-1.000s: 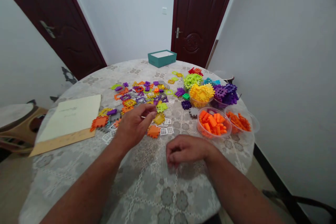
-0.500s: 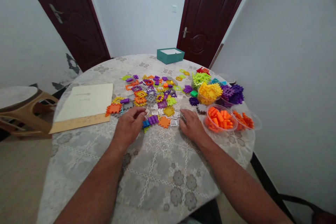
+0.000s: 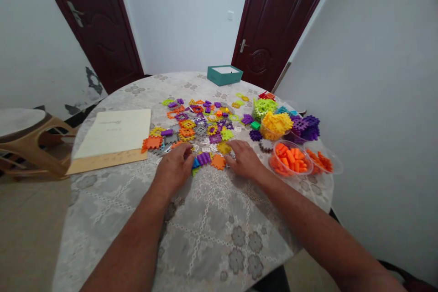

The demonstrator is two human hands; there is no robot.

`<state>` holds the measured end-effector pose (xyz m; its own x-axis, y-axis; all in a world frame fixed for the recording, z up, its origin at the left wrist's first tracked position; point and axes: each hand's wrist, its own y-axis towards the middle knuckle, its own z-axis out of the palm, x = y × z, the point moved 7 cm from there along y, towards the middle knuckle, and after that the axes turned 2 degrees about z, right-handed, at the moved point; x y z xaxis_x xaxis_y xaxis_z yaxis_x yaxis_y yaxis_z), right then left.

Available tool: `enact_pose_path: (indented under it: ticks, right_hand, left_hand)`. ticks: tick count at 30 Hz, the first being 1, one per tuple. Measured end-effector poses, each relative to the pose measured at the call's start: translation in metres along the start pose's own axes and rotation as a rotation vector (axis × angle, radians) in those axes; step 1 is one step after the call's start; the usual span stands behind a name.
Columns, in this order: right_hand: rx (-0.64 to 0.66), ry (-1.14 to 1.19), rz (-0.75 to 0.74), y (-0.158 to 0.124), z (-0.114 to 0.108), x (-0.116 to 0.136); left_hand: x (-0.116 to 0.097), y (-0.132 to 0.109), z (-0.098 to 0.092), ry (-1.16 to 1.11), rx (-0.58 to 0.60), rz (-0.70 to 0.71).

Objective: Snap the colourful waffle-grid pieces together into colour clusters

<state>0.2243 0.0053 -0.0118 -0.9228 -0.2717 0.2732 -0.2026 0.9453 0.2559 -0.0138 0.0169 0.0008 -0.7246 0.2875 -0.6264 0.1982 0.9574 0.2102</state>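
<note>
My left hand [image 3: 174,167] rests palm down at the near left edge of a pile of plastic building pieces, fingers loosely bent and thumb apart. Beside its thumb lie a purple ribbed block [image 3: 204,159] and a blue block [image 3: 195,163]. My right hand [image 3: 243,159] is at the near right edge of the pile, fingers stretched forward over white window-shaped pieces that it mostly covers. An orange square piece [image 3: 218,162] lies flat between the hands, just left of the right fingertips. A dark yellow piece [image 3: 224,148] is close to the right index finger.
Clear tubs on the right hold orange blocks [image 3: 290,159], yellow pieces [image 3: 276,124] and purple pieces [image 3: 310,127]. A notebook [image 3: 114,132] lies on the left of the patterned tablecloth [image 3: 205,237]. A green box [image 3: 225,76] stands at the back, and a stool [image 3: 44,132] is beside the table.
My right hand has moved left, over the white window pieces and closer to the orange square piece. My left hand stays near the blue block. The view has shifted slightly.
</note>
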Motion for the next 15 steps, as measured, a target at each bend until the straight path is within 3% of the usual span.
enact_pose_path:
  ticks: [3,7,15]
  right_hand:
    - [0.04,-0.035,0.067,0.012,0.005,0.004]
    - [-0.01,-0.05,0.114,0.016,0.014,0.003]
    - [-0.075,0.011,0.015,0.008,0.02,-0.005]
  left_hand:
    - [-0.004,0.0,0.007,0.027,0.031,0.076]
    - [-0.005,-0.001,0.015,0.077,0.046,0.129]
    - [-0.02,-0.006,0.029,0.261,0.105,0.288]
